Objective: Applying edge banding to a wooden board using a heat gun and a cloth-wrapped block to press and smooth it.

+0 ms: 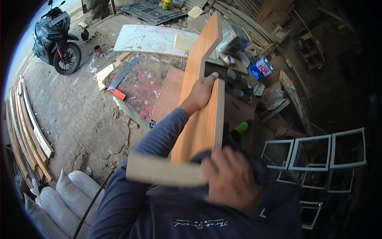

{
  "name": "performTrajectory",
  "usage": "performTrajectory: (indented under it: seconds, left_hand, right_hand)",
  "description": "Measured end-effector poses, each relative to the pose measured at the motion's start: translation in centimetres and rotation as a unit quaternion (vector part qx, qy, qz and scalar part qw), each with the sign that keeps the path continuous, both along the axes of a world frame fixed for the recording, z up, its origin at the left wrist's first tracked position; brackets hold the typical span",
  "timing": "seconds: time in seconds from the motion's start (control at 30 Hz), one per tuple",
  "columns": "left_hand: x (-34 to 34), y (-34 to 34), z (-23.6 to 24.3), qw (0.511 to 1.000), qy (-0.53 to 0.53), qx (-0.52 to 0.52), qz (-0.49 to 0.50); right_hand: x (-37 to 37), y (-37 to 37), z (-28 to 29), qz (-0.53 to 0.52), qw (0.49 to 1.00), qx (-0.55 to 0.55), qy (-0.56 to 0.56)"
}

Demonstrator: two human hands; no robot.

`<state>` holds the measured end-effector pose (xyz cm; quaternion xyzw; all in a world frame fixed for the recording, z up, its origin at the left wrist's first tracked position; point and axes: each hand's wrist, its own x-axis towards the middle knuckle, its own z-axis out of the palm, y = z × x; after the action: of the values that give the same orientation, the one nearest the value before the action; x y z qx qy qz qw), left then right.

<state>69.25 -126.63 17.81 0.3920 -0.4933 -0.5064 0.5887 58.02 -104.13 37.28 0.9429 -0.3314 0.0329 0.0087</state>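
A long orange wood-grain board with a notch cut in its right edge runs away from my body, its far end raised toward the top of the view. My left hand wraps round it at the notch, thumb on the edge by the notch's near corner. Close to my chest, my right hand is closed on one end of a pale, wood-coloured strip. Motion smears both the strip and the fingers. The strip reaches left across my left forearm, over the near end of the board; I cannot tell whether they touch.
A try square with an orange handle lies on a paint-stained surface beyond my left arm. Ahead rests a white panel. A blue-and-white can, a green tool and white frames are rightward; planks and sacks leftward.
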Motion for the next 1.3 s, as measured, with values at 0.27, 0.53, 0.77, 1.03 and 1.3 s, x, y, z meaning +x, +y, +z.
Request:
performTrajectory:
  seconds: [0.27, 0.53, 0.77, 1.03, 1.3]
  left_hand:
    - [-2.0, -0.1, 0.9, 0.998, -0.021, -0.042, -0.035]
    - [-2.5, -0.6, -1.0, 0.945, -0.191, -0.255, 0.077]
    - [-1.4, -0.7, -0.1, 0.971, -0.213, -0.097, 0.047]
    - [-2.0, -0.6, -0.9, 0.976, -0.165, -0.135, 0.035]
    - [-2.0, -1.8, -1.7, 0.989, -0.108, 0.035, -0.094]
  right_hand:
    - [-0.8, -9.6, -1.7, -0.116, 0.987, -0.093, -0.055]
    - [-2.5, -6.2, -2.3, -0.146, 0.985, -0.065, -0.061]
    - [-3.4, 4.1, -1.5, -0.012, 0.997, -0.005, -0.074]
    - [-4.0, -20.2, -6.1, -0.149, 0.978, -0.128, -0.073]
    - [0.6, -9.8, 0.7, -0.128, 0.990, 0.047, 0.030]
